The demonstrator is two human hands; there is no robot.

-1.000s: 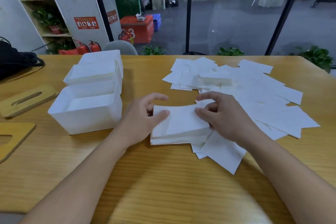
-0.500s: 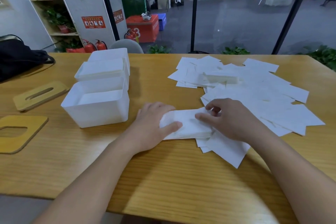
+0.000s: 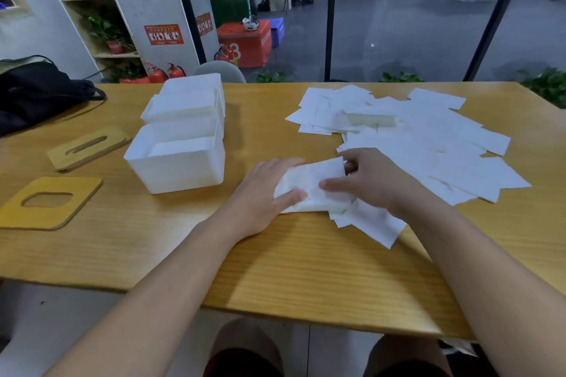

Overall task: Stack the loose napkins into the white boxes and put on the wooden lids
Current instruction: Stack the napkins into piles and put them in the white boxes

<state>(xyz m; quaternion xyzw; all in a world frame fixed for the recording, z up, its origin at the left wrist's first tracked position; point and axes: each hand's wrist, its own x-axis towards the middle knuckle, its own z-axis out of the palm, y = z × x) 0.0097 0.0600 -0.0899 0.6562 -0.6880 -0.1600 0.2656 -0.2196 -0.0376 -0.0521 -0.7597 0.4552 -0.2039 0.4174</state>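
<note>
A stack of white napkins lies on the wooden table near its front middle. My left hand grips its left end, thumb on top. My right hand grips its right end, thumb on top and fingers curled at the far edge. Loose napkins are spread over the table's right half. Three white boxes stand to the left: the nearest box holds napkins low inside, the middle box is filled near its rim, the far box is mostly hidden. Two wooden lids lie further left: a slotted lid and a square-holed lid.
A black bag rests on the table's far left corner. A smaller napkin stack sits among the loose sheets. The table's front edge is close to my knees. A grey chair back stands behind the boxes.
Both hands have closed in on the napkin stack, squeezing its ends together. The view has tilted down and the stack now looks narrower and slightly tilted.
</note>
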